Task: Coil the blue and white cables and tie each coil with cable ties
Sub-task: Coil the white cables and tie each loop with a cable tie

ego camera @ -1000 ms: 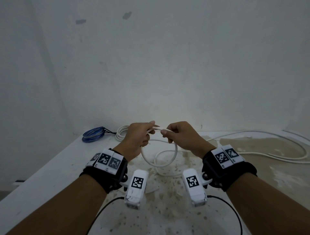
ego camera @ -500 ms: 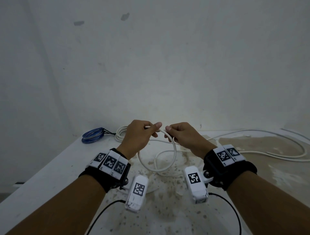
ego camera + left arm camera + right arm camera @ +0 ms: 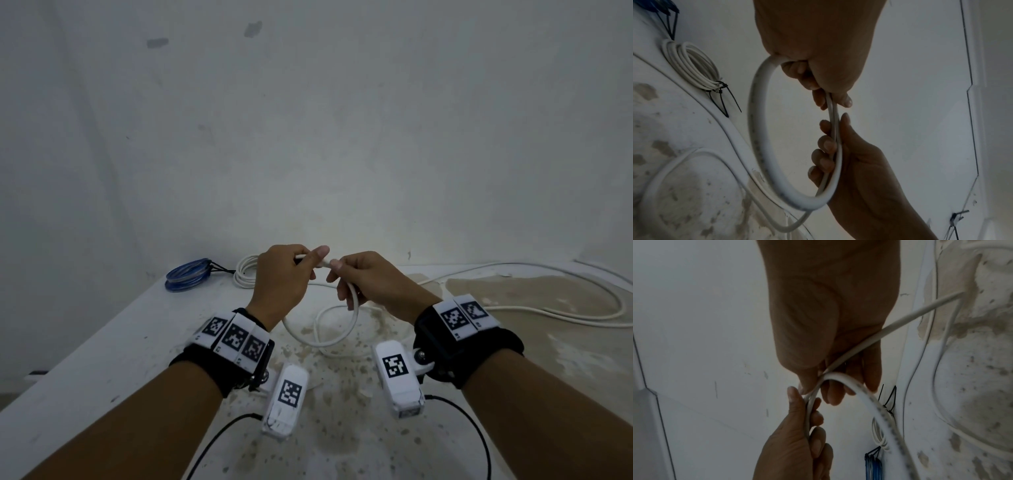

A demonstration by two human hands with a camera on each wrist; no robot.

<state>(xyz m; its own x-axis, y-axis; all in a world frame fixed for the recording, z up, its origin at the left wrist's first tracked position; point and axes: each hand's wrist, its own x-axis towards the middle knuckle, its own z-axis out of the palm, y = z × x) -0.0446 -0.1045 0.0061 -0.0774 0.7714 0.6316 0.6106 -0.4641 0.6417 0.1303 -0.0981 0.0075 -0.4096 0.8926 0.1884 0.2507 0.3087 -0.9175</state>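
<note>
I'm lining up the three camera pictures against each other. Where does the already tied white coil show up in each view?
Head: the tied white coil lies at the table's far edge, just left of the left hand.
Left wrist: upper left, with black cable ties at its lower end.
Right wrist: lower middle, mostly hidden behind the held white cable.
Shared landmark: the blue coil beside it, seen in all three.

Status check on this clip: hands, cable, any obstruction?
Left hand and right hand both grip the white cable, first loop formed. Blue coil and a white coil already tied, at table's back. Nothing obstructing.
</note>
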